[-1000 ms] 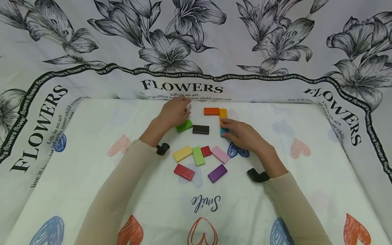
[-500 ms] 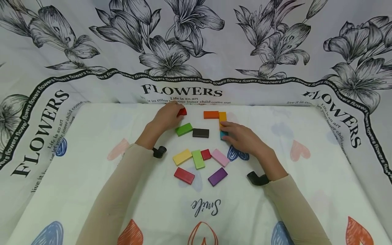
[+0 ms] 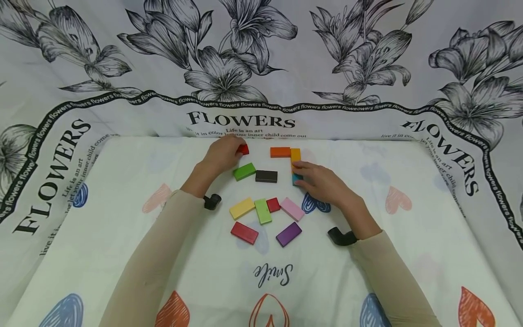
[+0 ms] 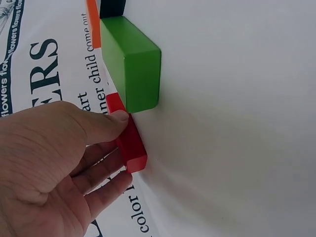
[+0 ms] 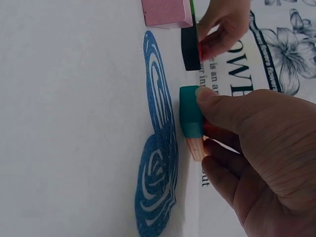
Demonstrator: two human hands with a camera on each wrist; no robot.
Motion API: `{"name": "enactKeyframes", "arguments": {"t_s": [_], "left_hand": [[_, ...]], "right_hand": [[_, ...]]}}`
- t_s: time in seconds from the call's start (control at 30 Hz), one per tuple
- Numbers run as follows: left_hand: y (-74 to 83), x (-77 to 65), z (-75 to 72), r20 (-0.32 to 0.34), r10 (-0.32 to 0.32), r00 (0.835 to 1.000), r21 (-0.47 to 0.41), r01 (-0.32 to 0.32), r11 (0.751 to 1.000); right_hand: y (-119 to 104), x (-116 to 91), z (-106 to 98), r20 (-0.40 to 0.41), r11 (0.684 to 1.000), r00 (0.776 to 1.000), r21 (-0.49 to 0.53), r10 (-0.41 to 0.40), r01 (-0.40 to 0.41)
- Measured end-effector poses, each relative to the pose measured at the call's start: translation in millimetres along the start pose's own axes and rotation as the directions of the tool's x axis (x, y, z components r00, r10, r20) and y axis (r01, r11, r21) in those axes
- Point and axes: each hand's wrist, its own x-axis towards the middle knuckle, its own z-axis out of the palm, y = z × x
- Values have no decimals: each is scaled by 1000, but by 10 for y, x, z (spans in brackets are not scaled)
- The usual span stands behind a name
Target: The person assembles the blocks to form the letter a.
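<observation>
The left hand (image 3: 222, 154) pinches a smooth red rectangular block (image 4: 132, 143) between thumb and fingers, just beyond a glossy green rectangular block (image 4: 142, 81). The right hand (image 3: 323, 182) pinches a smooth teal rectangular block (image 5: 191, 111), end to end with a yellow-orange rectangular block (image 3: 295, 155). We see these on a white cloth (image 3: 122, 181) printed with hearts.

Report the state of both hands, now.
Left hand: closed, pinching a red block.
Right hand: closed, holding the blue-green block.
</observation>
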Motion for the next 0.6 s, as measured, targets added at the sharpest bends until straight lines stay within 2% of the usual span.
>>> {"name": "enactKeyframes", "arguments": {"t_s": [0.2,0.6], "left_hand": [[37,-8,39,12,0,1000,4,0,1000],[216,78,53,-4,63,998,-29,-63,998]], "right_hand": [[7,-10,43,7,1000,1000,14,-3,3],[20,5,16,-13,1000,1000,11,-17,17]]}}
